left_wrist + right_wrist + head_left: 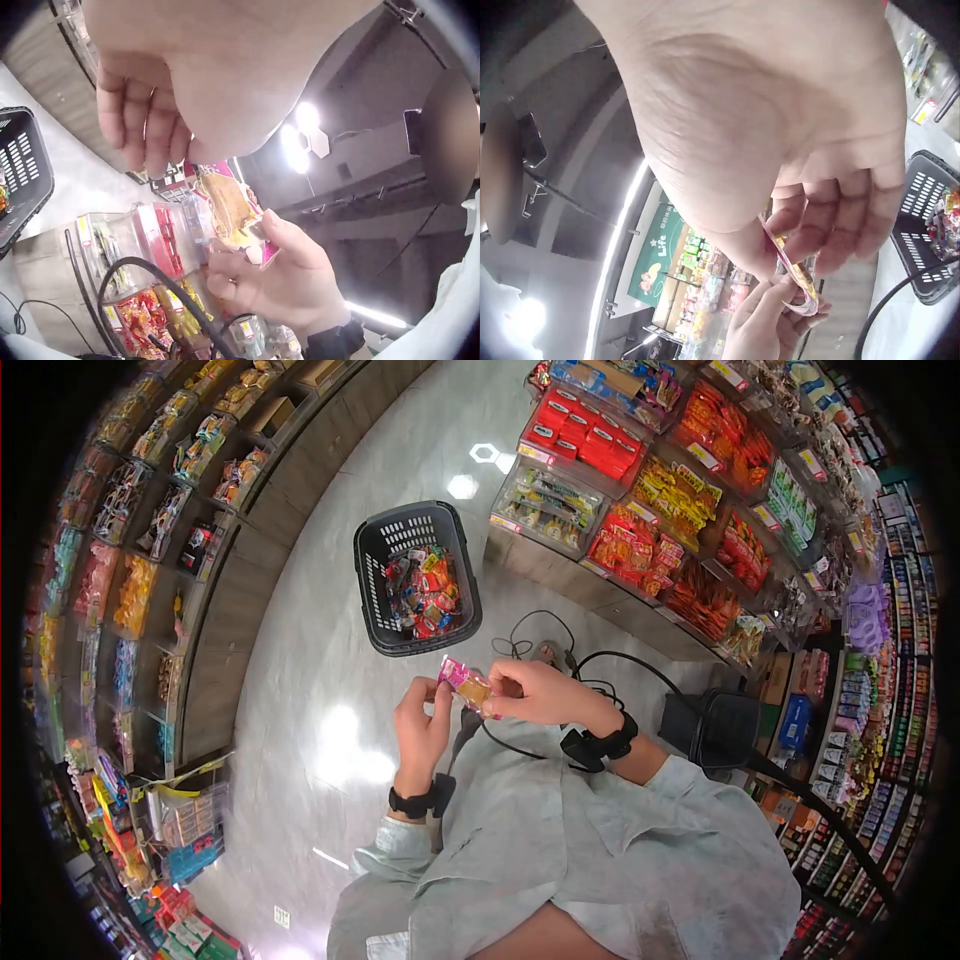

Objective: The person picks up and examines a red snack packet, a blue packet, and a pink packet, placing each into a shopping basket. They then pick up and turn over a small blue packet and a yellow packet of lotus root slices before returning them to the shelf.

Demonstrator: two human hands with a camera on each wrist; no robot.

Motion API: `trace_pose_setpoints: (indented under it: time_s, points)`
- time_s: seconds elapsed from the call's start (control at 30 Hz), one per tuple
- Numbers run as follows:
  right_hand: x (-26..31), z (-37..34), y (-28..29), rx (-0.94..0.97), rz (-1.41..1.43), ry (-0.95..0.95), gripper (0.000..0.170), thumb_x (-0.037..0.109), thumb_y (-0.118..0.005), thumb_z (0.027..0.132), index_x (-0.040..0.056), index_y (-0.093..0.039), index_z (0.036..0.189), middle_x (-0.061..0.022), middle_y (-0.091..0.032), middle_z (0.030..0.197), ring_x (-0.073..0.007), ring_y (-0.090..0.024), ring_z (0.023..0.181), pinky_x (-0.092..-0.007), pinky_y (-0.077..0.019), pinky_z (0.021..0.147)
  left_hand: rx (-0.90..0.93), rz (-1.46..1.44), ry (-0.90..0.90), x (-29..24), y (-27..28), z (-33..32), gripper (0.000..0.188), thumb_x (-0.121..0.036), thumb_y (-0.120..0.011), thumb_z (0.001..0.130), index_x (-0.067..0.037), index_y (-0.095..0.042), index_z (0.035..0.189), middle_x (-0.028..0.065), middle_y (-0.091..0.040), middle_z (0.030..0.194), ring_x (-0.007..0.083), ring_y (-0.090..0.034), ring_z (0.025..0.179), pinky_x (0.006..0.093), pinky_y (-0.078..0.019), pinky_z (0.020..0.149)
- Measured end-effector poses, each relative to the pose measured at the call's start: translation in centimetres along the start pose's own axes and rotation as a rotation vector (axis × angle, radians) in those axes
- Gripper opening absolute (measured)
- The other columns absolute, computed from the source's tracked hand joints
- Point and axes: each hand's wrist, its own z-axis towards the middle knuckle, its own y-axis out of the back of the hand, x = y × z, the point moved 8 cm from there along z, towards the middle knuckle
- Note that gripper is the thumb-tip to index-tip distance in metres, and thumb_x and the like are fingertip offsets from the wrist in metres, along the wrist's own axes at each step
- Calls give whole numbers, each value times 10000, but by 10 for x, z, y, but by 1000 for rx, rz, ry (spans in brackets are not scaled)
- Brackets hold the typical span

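Both hands hold one small pink and yellow snack packet [470, 687] in front of the body. The left hand [422, 722] pinches its left end between thumb and fingers. At the right end, the right hand [545, 693] pinches it with thumb and curled fingers. In the left wrist view the packet [229, 206] shows a clear window with something brown inside, between the left hand [187, 82] and the right hand [285, 277]. The right wrist view shows the packet [799, 277] nearly edge-on, under the right hand [780, 127], with the left hand [761, 322] beyond.
A dark basket [372, 600] holding several colourful packets [430, 595] stands on the floor beyond the hands. Snack shelves [215, 620] line the left, and bins of packets [640, 550] line the right. Black cables [640, 660] run near the right arm, beside a dark container [725, 725].
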Motion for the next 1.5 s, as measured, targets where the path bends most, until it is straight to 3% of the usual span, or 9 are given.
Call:
trace_pose_setpoints:
  time_s: [0.1,0.47,0.53,0.7,1.0,1.03,1.2,1.33,1.5]
  points:
    - [-6,-9,19,-5,66,47,288,189,-737,999,49,-500,912,-21,-667,889,-74,-664,858,-263,-526,722,28,104,-60,-8,-17,10,132,-113,-698,975,11,-671,941,153,-732,863,274,-715,793,368,-555,737]
    - [-47,-64,158,-178,223,121,291,171,-741,992,43,-544,820,17,-616,767,-43,-593,705,-238,-463,623,168,226,-141,-76,-186,39,148,-146,-718,952,-7,-666,961,175,-713,853,349,-716,796,427,-551,709]
    - [-49,-70,178,-219,291,169,287,162,-739,992,38,-559,805,23,-610,765,-39,-589,707,-235,-461,622,256,288,-208,-112,-222,41,185,-104,-731,882,-31,-685,1045,198,-711,958,421,-692,886,465,-552,750]
    - [-39,-80,217,-236,364,239,301,216,-755,974,19,-606,803,14,-635,748,-43,-596,697,-250,-472,611,230,211,-218,-141,-260,43,273,-47,-714,847,-35,-702,1119,202,-711,997,444,-682,937,479,-556,786]
    - [-41,-63,208,-177,546,196,247,221,-694,1033,27,-617,902,9,-642,792,-47,-601,746,-243,-495,675,113,287,-213,-136,-220,64,122,-45,-703,918,15,-691,1023,172,-735,910,298,-729,840,383,-567,775]
    - [-43,-59,203,-167,547,185,251,226,-690,1037,30,-613,901,11,-641,791,-47,-598,748,-241,-494,678,80,261,-210,-135,-212,64,90,-86,-700,947,-4,-673,969,166,-716,892,334,-721,823,418,-567,688]
    - [-38,-32,187,-264,367,116,294,280,-706,1029,46,-605,881,28,-624,782,-25,-561,738,-222,-450,649,24,168,-117,-101,-178,65,95,-71,-702,949,18,-680,972,158,-721,867,275,-724,805,375,-563,730]
    - [-14,0,153,-296,336,100,313,296,-727,1015,56,-606,853,43,-616,778,-12,-537,725,-214,-408,619,25,149,-219,-93,-125,74,98,-89,-715,938,1,-676,935,165,-713,863,322,-724,794,388,-566,703]
    - [-4,46,105,-349,271,82,330,288,-735,1009,55,-611,811,60,-597,767,-7,-497,701,-220,-365,592,-56,79,-141,-48,-33,80,120,-104,-728,940,8,-684,939,160,-723,863,290,-719,775,372,-559,708]
